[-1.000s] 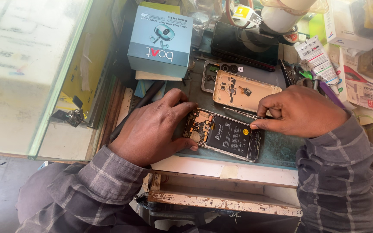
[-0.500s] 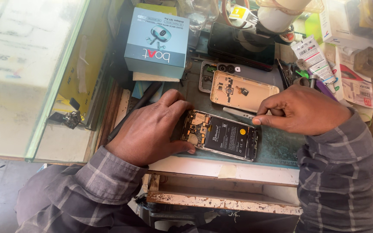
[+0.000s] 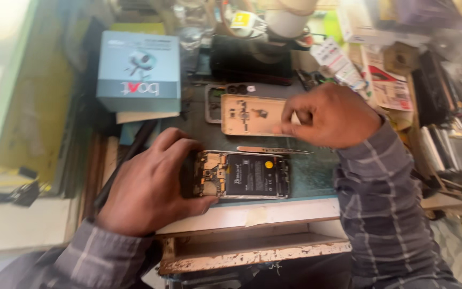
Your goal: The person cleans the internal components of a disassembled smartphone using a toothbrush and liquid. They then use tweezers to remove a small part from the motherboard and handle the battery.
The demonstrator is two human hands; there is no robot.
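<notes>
Over on the left a blue-grey carton (image 3: 138, 71) sits on a pale booklet at the back of the bench, parked out of the working area. Next comes the left hand (image 3: 151, 184), clamped around the near end of the opened phone (image 3: 241, 175), thumb below and fingers curled over the top edge, pinning it flat on the green mat (image 3: 316, 174) so the exposed board and black battery face up and stay put. Just behind the phone a pair of tweezers (image 3: 274, 150) lies loose on the mat, within easy reach. Behind that, the tan back plate (image 3: 249, 114) rests inner side up, partly covering a grey frame (image 3: 213, 101). Then the right hand (image 3: 330, 115), hanging above the plate's right end with fingertips pinched together; whether something tiny sits in that pinch, I cannot tell, it is too blurred. Compared with half a second ago, the right hand has lifted off the phone's far edge and swung up toward the plate, and the tweezers it was working with are now down on the mat; the left hand has kept its clamp.
</notes>
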